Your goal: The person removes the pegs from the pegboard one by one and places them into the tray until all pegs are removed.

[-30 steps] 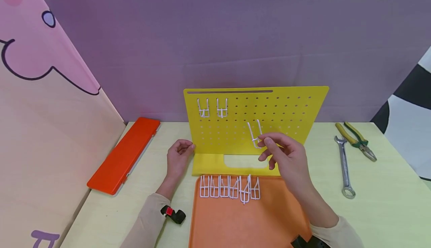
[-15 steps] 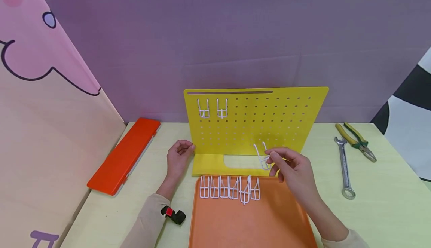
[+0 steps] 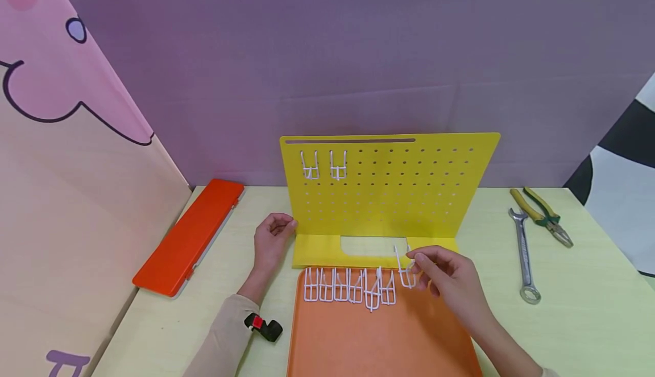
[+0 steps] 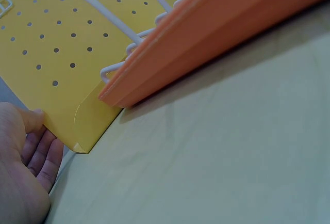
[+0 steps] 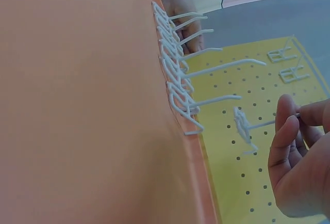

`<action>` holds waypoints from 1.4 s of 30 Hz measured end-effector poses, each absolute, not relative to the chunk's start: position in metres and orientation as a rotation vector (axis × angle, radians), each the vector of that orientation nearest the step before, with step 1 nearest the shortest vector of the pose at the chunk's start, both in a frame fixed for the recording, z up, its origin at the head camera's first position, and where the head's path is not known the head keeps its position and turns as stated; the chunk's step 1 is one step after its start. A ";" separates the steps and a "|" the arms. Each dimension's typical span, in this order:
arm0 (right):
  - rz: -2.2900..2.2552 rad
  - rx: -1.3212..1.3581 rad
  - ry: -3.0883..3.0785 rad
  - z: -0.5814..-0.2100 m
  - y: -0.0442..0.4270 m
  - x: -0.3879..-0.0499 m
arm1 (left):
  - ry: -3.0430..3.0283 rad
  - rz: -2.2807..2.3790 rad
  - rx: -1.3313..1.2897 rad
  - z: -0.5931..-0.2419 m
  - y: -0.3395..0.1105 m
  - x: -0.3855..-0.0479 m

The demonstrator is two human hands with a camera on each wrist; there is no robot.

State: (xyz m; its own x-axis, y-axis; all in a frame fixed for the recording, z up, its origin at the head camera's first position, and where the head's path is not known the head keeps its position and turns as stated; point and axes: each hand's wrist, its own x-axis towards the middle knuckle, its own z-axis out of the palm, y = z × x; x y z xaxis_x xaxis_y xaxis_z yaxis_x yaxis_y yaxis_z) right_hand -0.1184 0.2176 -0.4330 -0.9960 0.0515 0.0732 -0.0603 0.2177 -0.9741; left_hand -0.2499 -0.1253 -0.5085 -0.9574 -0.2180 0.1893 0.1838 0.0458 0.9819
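My right hand [image 3: 450, 280] pinches a white wire pegboard hook [image 5: 242, 125] by its prong, with thumb and fingertips. That hook hangs over the far edge of the orange tray [image 3: 378, 337], right of a row of several similar white hooks [image 3: 340, 293] along that edge. Behind the tray stands a yellow pegboard [image 3: 404, 201] on its folded base; two hooks sit on its upper left, a left one [image 3: 310, 177] and a right one [image 3: 338, 176]. My left hand [image 3: 271, 243] grips the board's left edge, thumb in front and fingers behind in the left wrist view.
A flat red case [image 3: 189, 237] lies at the table's left side. To the right are a combination wrench [image 3: 523, 252] and green-and-yellow pliers [image 3: 547, 212]. A purple cloth backdrop [image 3: 327, 58] rises behind the table.
My right hand has brought the hook down from in front of the pegboard's middle to the tray's far edge, slightly rightward. The left hand has stayed at the board's edge.
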 end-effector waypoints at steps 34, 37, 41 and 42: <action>2.032 0.011 -2.688 -0.449 0.228 -0.117 | -2.041 -1.989 0.032 -0.509 -0.126 -0.250; 2.037 0.046 -2.707 -0.450 0.229 -0.117 | -2.043 -1.992 0.043 -0.508 -0.126 -0.250; 2.037 0.109 -2.737 -0.451 0.232 -0.117 | -2.052 -1.987 0.054 -0.508 -0.126 -0.250; 2.039 0.123 -2.744 -0.451 0.233 -0.117 | -2.054 -1.985 0.052 -0.508 -0.126 -0.250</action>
State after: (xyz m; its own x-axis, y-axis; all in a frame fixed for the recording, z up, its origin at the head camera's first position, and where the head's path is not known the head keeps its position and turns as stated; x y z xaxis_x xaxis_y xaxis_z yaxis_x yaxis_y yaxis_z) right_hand -0.1170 0.2328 -0.4505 -0.9586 -0.2212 -0.1791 0.1076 0.3008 -0.9476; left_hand -0.2496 -0.1259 -0.5083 -0.9590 -0.2212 0.1774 0.1697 0.0533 0.9841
